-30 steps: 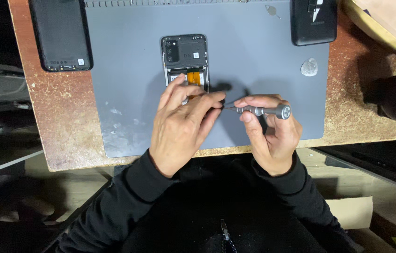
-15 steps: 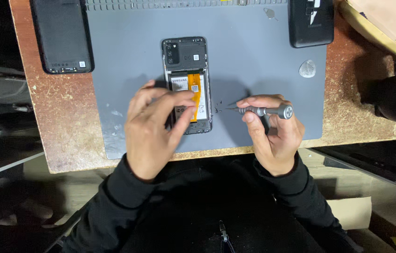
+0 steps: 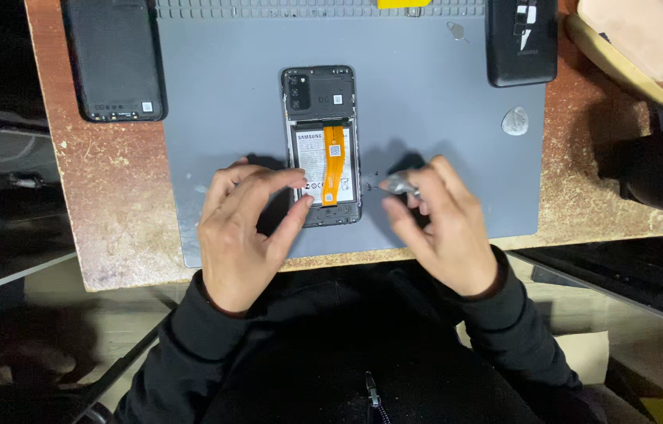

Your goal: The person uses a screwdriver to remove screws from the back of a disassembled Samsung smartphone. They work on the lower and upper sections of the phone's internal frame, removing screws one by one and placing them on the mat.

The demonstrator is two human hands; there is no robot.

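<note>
An opened phone (image 3: 321, 145) lies back-up on a grey work mat (image 3: 426, 118), its white battery and orange flex cable exposed. My left hand (image 3: 241, 228) rests at the phone's lower left, fingertips touching its left edge and bottom corner. My right hand (image 3: 441, 228) sits just right of the phone and grips a small metal screwdriver (image 3: 398, 185), whose tip points left toward the phone's right edge.
A black back cover (image 3: 114, 59) lies at the upper left, partly on the brown table (image 3: 112, 212). Another black phone (image 3: 521, 41) lies at the upper right. A pale pick (image 3: 514, 121) rests on the mat. A beige tray (image 3: 637, 39) sits far right.
My left hand slid left off the phone, uncovering the battery and flex cable. My right hand turned the screwdriver so it points toward the phone, now mostly hidden in the fingers.
</note>
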